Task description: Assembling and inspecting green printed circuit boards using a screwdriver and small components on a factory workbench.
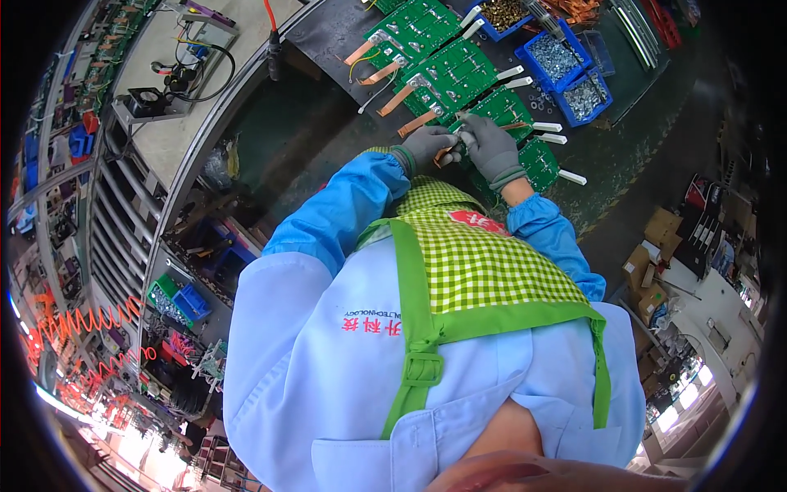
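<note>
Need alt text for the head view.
A gray-gloved left hand and right hand work close together over green circuit boards with copper strips and white pieces at their edges. Blue bins of small metal hardware sit beyond, to the right. A green checked apron and blue sleeves show below.

Person's left arm (340, 209) and right arm (551, 239) reach forward, bent; gloved left hand (426, 146), gloved right hand (490, 151) close together, both curled; right wrist (517, 193) bare.

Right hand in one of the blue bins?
No, the right hand is at the green circuit boards, apart from the blue bins.
</note>
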Available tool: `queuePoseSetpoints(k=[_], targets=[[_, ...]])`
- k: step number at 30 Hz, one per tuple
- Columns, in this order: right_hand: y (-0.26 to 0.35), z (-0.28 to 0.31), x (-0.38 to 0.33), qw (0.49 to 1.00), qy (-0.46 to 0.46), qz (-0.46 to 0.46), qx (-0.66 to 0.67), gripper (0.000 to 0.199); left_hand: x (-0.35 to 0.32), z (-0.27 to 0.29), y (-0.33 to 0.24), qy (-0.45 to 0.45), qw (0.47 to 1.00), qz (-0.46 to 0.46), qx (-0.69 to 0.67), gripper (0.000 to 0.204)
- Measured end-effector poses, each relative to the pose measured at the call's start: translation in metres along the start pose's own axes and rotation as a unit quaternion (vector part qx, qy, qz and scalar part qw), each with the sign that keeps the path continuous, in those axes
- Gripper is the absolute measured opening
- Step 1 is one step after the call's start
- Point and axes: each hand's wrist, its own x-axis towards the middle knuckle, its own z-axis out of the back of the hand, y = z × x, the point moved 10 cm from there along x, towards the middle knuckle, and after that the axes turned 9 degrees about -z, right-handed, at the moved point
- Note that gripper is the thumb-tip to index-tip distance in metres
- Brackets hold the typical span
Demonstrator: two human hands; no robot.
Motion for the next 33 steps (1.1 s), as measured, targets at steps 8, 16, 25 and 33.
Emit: queuePoseSetpoints(k=[8, 16, 25, 33], targets=[[0.007, 0.003, -0.003, 0.997, -0.011, 0.070, 0.025, 0.015, -0.003, -0.001, 0.000, -0.004, 1.000, 0.002, -0.013, 0.021], [0.011, -0.009, -0.001, 0.996, 0.011, 0.087, -0.029, 0.014, -0.001, -0.005, -0.004, 0.037, 0.998, -0.029, -0.046, 0.016], [0.010, -0.011, 0.004, 0.991, -0.028, 0.031, -0.130, 0.015, 0.004, -0.004, 0.002, 0.042, 0.998, -0.044, -0.006, 0.017], [0.004, 0.001, 0.007, 0.999, 0.043, -0.028, 0.007, 0.027, -0.003, -0.001, -0.007, 0.022, 0.998, -0.046, 0.024, 0.018]])
